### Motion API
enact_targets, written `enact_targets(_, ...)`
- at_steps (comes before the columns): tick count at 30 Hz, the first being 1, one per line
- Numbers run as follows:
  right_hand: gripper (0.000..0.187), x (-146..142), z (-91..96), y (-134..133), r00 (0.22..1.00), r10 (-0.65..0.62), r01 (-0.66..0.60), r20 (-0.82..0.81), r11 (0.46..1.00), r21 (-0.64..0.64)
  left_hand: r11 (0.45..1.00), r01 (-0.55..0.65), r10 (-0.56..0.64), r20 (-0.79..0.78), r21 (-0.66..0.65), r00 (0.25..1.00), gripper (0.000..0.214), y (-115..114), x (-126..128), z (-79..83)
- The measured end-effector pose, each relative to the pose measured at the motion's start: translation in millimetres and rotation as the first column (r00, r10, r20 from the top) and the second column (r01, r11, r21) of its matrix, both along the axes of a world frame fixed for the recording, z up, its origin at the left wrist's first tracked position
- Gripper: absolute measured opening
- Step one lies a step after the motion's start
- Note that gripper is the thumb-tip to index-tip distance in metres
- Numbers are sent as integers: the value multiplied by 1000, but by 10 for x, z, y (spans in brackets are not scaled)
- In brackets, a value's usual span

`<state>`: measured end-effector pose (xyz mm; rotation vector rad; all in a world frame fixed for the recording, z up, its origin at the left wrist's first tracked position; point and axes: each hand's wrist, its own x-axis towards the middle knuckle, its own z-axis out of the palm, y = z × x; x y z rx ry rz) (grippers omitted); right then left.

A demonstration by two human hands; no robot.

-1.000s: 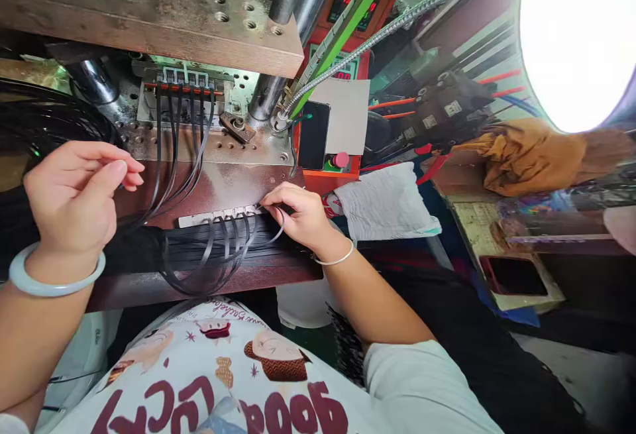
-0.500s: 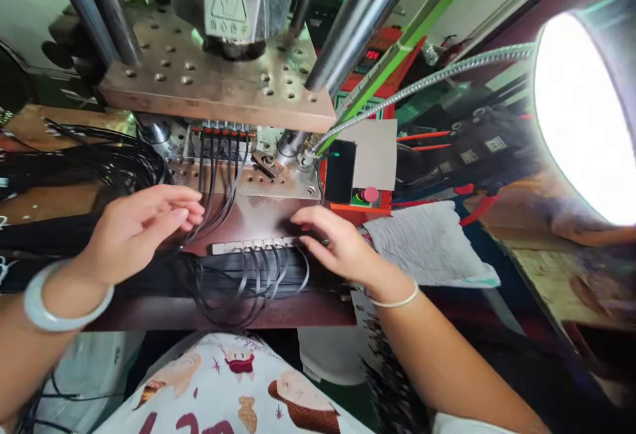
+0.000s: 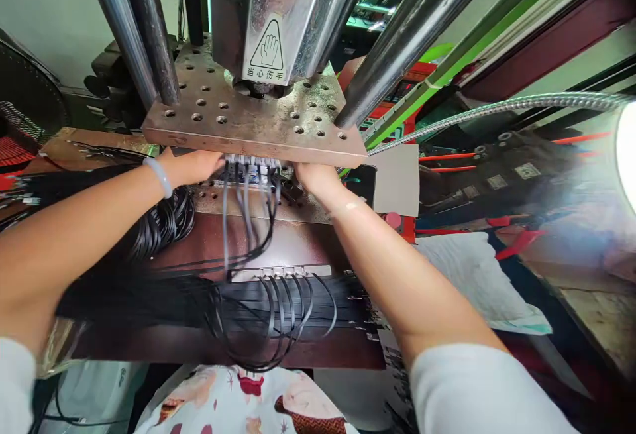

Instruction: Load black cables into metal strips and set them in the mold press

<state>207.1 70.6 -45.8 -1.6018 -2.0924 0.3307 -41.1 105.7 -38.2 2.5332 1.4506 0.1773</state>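
Observation:
Both my arms reach forward under the perforated upper press plate (image 3: pixel 258 126). My left hand (image 3: pixel 191 166) lies at the left end of a fixture (image 3: pixel 251 163) that holds several black cables (image 3: pixel 246 212). My right hand (image 3: pixel 318 179) is at its right end. The plate hides the fingers of both hands. The cables hang from the fixture down to a second metal strip (image 3: pixel 281 272) on the brown bench (image 3: pixel 308 238), where they loop over the front edge.
A coil of black cables (image 3: pixel 159 228) lies at the left. Steel columns (image 3: pixel 144 30) rise from the plate, with a hand-warning sticker (image 3: pixel 267 56) on the ram. A white cloth (image 3: pixel 472 281), a red button (image 3: pixel 393 220) and a bright lamp (image 3: pixel 627 156) are at the right.
Both hands have left the near strip and moved forward under the press plate to the rear fixture. The camera has tilted up, showing more of the press.

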Motion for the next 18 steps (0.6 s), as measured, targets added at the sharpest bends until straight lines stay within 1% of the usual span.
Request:
enact_targets(1, 30, 55, -24, -147, 998, -39, 37, -53, 999, -32, 995, 96, -94, -70, 18, 993, 30, -107, 16, 9)
enact_targets(2, 30, 81, -59, -284, 989, -56, 43, -138, 995, -92, 981, 192, -186, -146, 27, 972, 30, -214, 52, 20)
enact_targets(3, 28, 77, -101, -405, 968, -53, 10, -247, 985, -173, 960, 277, -264, -221, 29, 939, 30, -316, 101, 36)
enact_targets(4, 28, 49, -146, -505, 932, -46, -52, -361, 965, -256, 939, 343, -321, -285, 29, 903, 30, -410, 155, 57)
enact_targets(5, 28, 10, -186, -583, 882, -53, -109, -468, 943, -314, 926, 377, -347, -318, 34, 882, 30, -493, 202, 87)
enact_targets(6, 28, -29, -216, -638, 828, -73, -139, -556, 934, -330, 926, 375, -344, -304, 46, 888, 30, -565, 231, 125)
enact_targets(7, 28, -58, -229, -673, 775, -102, -123, -624, 944, -307, 936, 344, -317, -240, 79, 917, 30, -628, 237, 168)
enact_targets(8, 28, -73, -224, -690, 731, -127, -71, -670, 963, -260, 951, 285, -270, -127, 120, 954, 28, -685, 219, 211)
enact_targets(9, 27, -75, -201, -691, 707, -144, -3, -693, 978, -207, 969, 197, -204, 28, 151, 979, 28, -740, 183, 248)
enact_targets(10, 25, -68, -165, -677, 716, -163, 59, -679, 983, -174, 984, 92, -122, 201, 154, 972, 30, -796, 138, 274)
enact_targets(11, 22, -60, -123, -651, 766, -184, 94, -616, 980, -175, 994, -2, -39, 355, 112, 934, 34, -855, 94, 285)
enact_targets(12, 18, -59, -82, -616, 841, -207, 110, -500, 970, -217, 998, -57, 36, 462, 31, 886, 36, -917, 60, 280)
enact_targets(13, 17, -69, -50, -577, 912, -217, 118, -348, 951, -286, 995, -71, 97, 521, -70, 848, 35, -981, 41, 259)
enact_targets(14, 17, -91, -30, -541, 959, -202, 119, -199, 925, -361, 983, -44, 134, 540, -176, 831, 34, -1045, 36, 228)
enact_targets(15, 19, -122, -24, -515, 982, -168, 116, -88, 899, -423, 963, 2, 149, 538, -270, 829, 32, -1106, 39, 194)
enact_targets(16, 21, -156, -30, -505, 990, -142, 114, -25, 877, -467, 941, 48, 147, 533, -334, 833, 31, -1162, 42, 164)
enact_targets(17, 21, -187, -41, -519, 992, -125, 107, -6, 873, -475, 931, 72, 141, 536, -357, 832, 31, -1212, 37, 144)
enact_targets(18, 21, -210, -49, -557, 994, -112, 94, -15, 896, -434, 938, 72, 138, 555, -339, 821, 32, -1256, 20, 139)
